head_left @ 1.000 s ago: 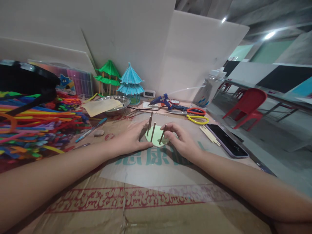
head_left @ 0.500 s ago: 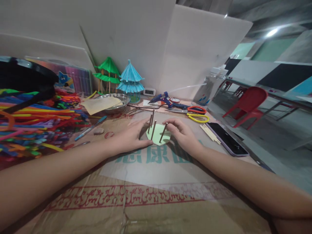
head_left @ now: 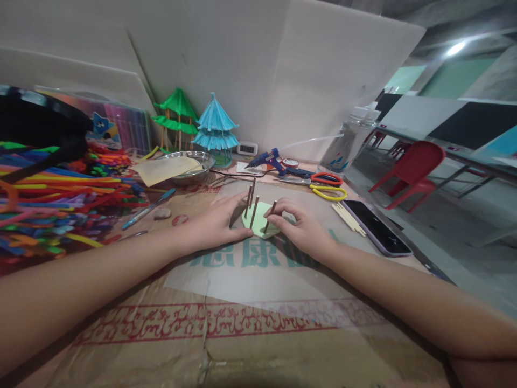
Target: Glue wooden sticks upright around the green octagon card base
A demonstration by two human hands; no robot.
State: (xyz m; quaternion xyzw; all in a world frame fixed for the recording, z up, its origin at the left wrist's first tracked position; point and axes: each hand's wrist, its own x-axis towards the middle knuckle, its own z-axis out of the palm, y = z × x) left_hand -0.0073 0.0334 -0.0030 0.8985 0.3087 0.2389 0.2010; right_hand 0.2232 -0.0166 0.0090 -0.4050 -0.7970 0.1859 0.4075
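A light green flat base (head_left: 262, 214) lies on the sheet in front of me, with several thin brown sticks (head_left: 254, 212) standing on it. My left hand (head_left: 226, 220) grips the base at its left edge, thumb at the front and fingers curved round behind. At the right, my right hand (head_left: 297, 223) has thumb and forefinger pinched on the front-right brown stick (head_left: 271, 213), which leans slightly. The far edge of the base is partly hidden by sticks and fingers.
Behind stand a green model pavilion (head_left: 177, 121), a blue one (head_left: 216, 132) and a glue gun (head_left: 269, 160). Scissors (head_left: 328, 186), pale sticks (head_left: 348, 220) and a phone (head_left: 377, 227) lie right. Pipe cleaners (head_left: 60, 199), a pen (head_left: 148, 209) and a metal dish (head_left: 205, 160) are left.
My right hand has moved left from beside the base, and its fingers have closed on the front-right stick. My left hand stays at the base's left edge.
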